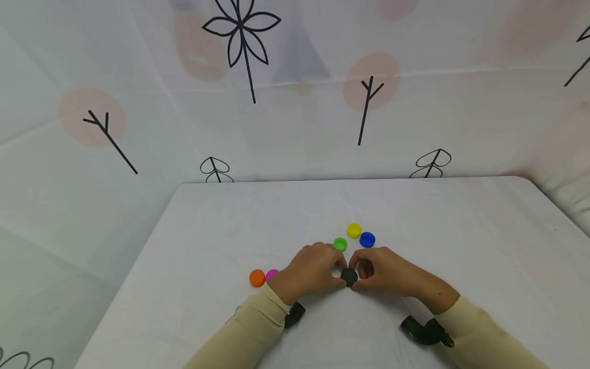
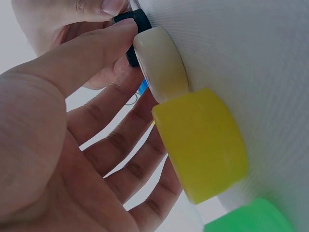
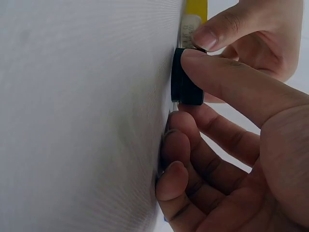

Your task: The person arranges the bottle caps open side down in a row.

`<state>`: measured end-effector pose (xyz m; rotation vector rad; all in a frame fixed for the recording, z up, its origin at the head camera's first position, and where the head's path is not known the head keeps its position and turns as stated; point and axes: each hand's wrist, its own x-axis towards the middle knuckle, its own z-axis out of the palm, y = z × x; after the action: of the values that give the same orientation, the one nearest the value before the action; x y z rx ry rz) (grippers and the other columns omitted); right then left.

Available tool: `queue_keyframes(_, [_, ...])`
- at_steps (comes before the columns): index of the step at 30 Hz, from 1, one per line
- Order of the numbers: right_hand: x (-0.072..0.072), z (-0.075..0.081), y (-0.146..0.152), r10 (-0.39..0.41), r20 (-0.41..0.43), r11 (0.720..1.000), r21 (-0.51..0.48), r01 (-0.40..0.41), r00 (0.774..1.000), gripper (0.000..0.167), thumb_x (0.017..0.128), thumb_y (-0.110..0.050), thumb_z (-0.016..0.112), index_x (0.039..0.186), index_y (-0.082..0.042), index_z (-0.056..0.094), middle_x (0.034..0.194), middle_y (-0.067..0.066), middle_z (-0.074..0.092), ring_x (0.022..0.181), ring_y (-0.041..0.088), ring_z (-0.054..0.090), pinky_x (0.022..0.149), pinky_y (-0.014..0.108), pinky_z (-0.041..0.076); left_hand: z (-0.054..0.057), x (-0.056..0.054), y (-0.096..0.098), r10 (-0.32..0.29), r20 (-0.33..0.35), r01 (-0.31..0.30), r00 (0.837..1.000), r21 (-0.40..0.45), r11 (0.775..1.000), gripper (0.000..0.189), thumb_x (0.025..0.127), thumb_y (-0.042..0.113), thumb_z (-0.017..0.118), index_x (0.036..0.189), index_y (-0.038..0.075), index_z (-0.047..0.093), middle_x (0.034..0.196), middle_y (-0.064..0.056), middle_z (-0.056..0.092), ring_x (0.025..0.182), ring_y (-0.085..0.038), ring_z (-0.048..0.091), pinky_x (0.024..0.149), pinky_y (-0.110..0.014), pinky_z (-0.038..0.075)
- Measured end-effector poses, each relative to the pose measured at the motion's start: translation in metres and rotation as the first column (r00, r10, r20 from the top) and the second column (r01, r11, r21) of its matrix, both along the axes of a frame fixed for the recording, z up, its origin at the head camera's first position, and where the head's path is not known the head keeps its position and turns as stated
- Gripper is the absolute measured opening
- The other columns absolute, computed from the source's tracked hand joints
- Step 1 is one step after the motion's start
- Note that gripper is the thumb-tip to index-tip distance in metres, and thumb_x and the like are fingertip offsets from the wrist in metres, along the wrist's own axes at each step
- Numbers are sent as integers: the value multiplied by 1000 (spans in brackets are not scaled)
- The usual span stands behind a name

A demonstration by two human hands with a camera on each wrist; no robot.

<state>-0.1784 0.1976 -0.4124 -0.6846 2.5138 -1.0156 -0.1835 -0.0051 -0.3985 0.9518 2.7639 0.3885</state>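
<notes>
A black bottle cap (image 1: pixel 349 277) lies on the white cloth between my two hands. My left hand (image 1: pixel 310 270) pinches its left side with thumb and index finger, the other fingers spread in the left wrist view. From the right, my right hand (image 1: pixel 392 271) grips the same cap between thumb and index finger, its remaining fingers curled near the cloth in the right wrist view. Under my left palm stand a white cap (image 2: pixel 161 65), a yellow cap (image 2: pixel 203 145) and a green cap (image 2: pixel 251 217) in a row, hidden in the head view.
Beyond my hands lie a light green cap (image 1: pixel 340 244), another yellow cap (image 1: pixel 354 230) and a blue cap (image 1: pixel 367 239) with its hollow side up. An orange cap (image 1: pixel 257 278) and a pink cap (image 1: pixel 272 275) sit left of my left wrist. A patterned curtain (image 1: pixel 299 123) hangs behind the table.
</notes>
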Motion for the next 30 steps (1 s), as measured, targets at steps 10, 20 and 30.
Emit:
queue_keyframes(10, [1, -1, -1, -13, -1, 1000, 21, 13, 1000, 27, 78, -19, 85, 97, -13, 67, 73, -5, 57, 68, 8, 53, 60, 22, 47, -1, 0, 0, 3, 5, -3, 1000, 8, 1000, 25, 82, 32, 83, 103, 19, 77, 92, 11, 71, 85, -6, 57, 78, -23, 48])
queue_keyframes(20, [1, 2, -1, -19, 1, 999, 50, 19, 1000, 27, 78, -16, 85, 99, -13, 67, 73, -5, 57, 67, 8, 53, 61, 21, 47, -1, 0, -1, 7, 42, -9, 999, 33, 999, 26, 83, 30, 83, 105, 18, 76, 91, 11, 71, 87, -6, 57, 83, -21, 49])
queue_keyframes(30, [2, 7, 5, 48, 7, 998, 36, -48, 999, 31, 83, -13, 80, 110, -11, 65, 77, -6, 57, 70, 6, 52, 63, 21, 47, 3, -3, -4, 41, 104, -48, 994, 63, 997, 26, 89, 29, 77, 110, 14, 76, 100, 7, 73, 92, -7, 61, 89, -22, 51])
